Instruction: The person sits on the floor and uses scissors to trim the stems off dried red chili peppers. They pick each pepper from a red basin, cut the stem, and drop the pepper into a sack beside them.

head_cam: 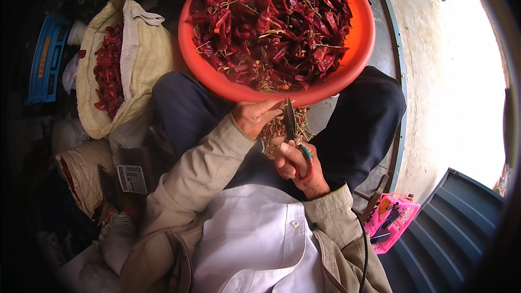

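Observation:
A large orange-red plastic basin (362, 65) is heaped with dried red chillies (268, 28), some with pale stems. Below its near rim, my right hand (299, 167) holds scissors (290, 120) by handles wrapped in red and green, blades pointing up toward the rim. Just left of the blades is my left hand (255, 117), fingers bent toward them; whether something small is pinched between the fingertips cannot be made out. Beneath both hands lies a pile of cut stems and chilli bits (303, 124), between the knees.
An open woven sack (150, 49) of red chilli pieces stands at the left, with a second sack (87, 162) and a calculator (132, 179) below it. A blue plastic crate (48, 61) is at the far left. At the right are a pink basket (401, 224) and a concrete strip (423, 69).

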{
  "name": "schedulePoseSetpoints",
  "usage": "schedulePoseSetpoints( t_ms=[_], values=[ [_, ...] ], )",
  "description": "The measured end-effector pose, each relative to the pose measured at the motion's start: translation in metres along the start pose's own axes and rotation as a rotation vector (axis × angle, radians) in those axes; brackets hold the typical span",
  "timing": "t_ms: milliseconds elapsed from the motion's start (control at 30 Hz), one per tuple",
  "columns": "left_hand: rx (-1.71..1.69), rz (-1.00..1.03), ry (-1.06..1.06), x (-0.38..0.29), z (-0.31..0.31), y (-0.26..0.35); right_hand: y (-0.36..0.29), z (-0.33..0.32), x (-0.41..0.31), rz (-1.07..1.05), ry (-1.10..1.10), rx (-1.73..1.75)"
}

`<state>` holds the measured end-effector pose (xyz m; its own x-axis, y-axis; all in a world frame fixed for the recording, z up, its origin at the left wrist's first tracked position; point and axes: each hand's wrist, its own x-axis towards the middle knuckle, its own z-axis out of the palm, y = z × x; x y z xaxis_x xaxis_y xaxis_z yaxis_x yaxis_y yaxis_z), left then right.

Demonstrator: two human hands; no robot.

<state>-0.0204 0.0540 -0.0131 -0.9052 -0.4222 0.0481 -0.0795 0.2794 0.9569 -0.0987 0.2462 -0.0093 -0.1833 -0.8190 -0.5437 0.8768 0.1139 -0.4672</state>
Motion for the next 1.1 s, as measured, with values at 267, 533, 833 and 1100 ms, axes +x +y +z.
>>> schedulePoseSetpoints(
  t_ms=[267, 533, 833, 1100],
  values=[
    [-0.231, -0.043, 0.061, -0.01, 0.02, -0.018, 0.011, -0.018, 0.006, 0.057, -0.309, 0.366],
    [-0.545, -0.213, -0.016, -0.013, 0.036, -0.012, 0.006, -0.018, 0.009, -0.022, -0.417, 0.472],
    [-0.181, -0.094, 0.135, -0.006, 0.027, -0.008, -0.012, -0.006, -0.008, -0.174, 0.342, -0.511],
    [-0.004, -0.152, 0.154, -0.008, 0.016, 0.004, -0.015, -0.004, -0.012, -0.524, 0.413, -1.095]
  ],
)
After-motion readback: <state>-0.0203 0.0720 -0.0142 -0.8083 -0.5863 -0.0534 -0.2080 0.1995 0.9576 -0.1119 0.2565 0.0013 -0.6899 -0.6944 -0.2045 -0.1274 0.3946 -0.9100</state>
